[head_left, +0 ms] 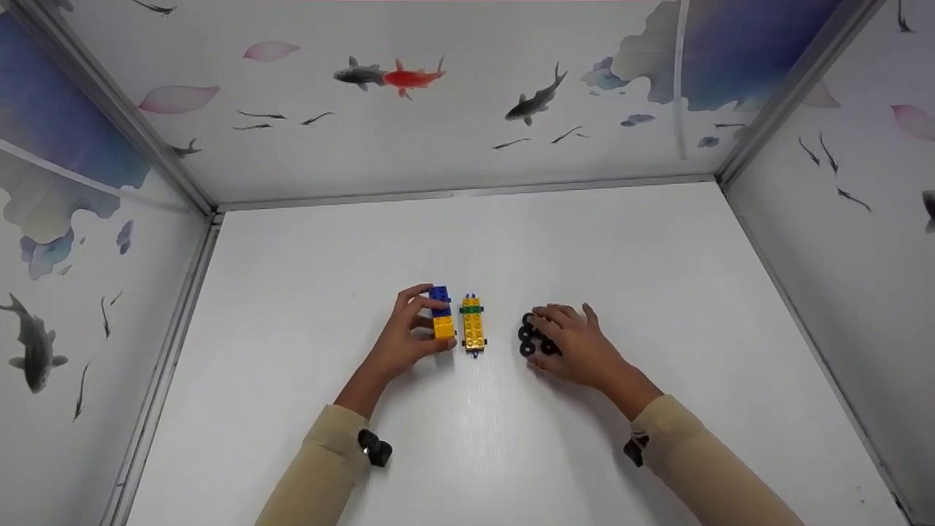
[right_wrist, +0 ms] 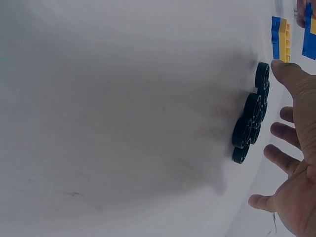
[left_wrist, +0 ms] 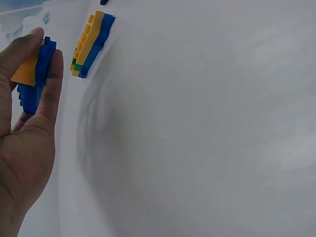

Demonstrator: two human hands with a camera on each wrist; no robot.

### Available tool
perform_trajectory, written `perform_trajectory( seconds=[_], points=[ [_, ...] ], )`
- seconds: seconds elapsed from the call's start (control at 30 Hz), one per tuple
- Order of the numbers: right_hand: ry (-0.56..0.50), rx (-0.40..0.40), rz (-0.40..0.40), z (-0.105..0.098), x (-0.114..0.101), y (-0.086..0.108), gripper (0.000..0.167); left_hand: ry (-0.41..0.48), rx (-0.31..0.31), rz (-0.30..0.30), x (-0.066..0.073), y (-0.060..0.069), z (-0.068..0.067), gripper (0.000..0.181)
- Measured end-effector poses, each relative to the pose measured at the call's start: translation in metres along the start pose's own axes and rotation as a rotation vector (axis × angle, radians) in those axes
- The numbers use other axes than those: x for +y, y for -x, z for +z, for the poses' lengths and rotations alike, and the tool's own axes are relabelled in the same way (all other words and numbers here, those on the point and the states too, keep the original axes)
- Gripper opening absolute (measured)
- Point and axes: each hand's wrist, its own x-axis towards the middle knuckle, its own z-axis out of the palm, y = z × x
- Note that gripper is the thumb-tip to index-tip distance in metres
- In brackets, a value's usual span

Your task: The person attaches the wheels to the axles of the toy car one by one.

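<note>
While in the left grip [head_left: 399, 336], studded blue-and-yellow blocks [head_left: 443, 328].

Wears a long tan left sleeve [head_left: 314, 467] and a right sleeve [head_left: 712, 460] of the same colour, both in plain, matt-looking cloth. Shows light creases near the wrists and a fairly loose fit along the forearms. Carries a small, black, blocky left wrist camera [head_left: 378, 448] with a pale glint, on the inner side of the cuff. Bears a black right wrist camera [head_left: 634, 451] too, crossed by a lighter strip. Leaves the left grip [head_left: 403, 332] and right grip [head_left: 582, 352] bare.
</note>
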Motion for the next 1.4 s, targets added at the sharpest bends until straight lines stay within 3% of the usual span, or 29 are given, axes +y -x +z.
perform_trajectory(
  seconds=[0.2,0.73,0.9,1.1,1.4],
  points=[
    [-0.003,0.010,-0.021,0.0037,-0.0027,-0.0018,0.068,0.052,0.005,0.011,0.0008,0.0017,0.0016,0.044],
    [-0.003,0.016,-0.044,0.0057,-0.0087,-0.0028,0.067,0.087,0.049,0.004,-0.0025,-0.0013,0.0024,0.043],
    [0.005,0.036,-0.053,0.0071,-0.0082,-0.0029,0.067,0.112,0.046,0.002,-0.0037,-0.0018,0.0038,0.062],
    [0.004,0.032,-0.057,0.0066,-0.0093,-0.0041,0.068,0.134,0.048,-0.060,-0.0032,-0.0006,0.0057,0.093],
    [0.029,0.044,-0.055,0.0089,-0.0095,-0.0020,0.066,0.130,0.049,-0.107,-0.0019,-0.0007,0.0064,0.102]
  ],
)
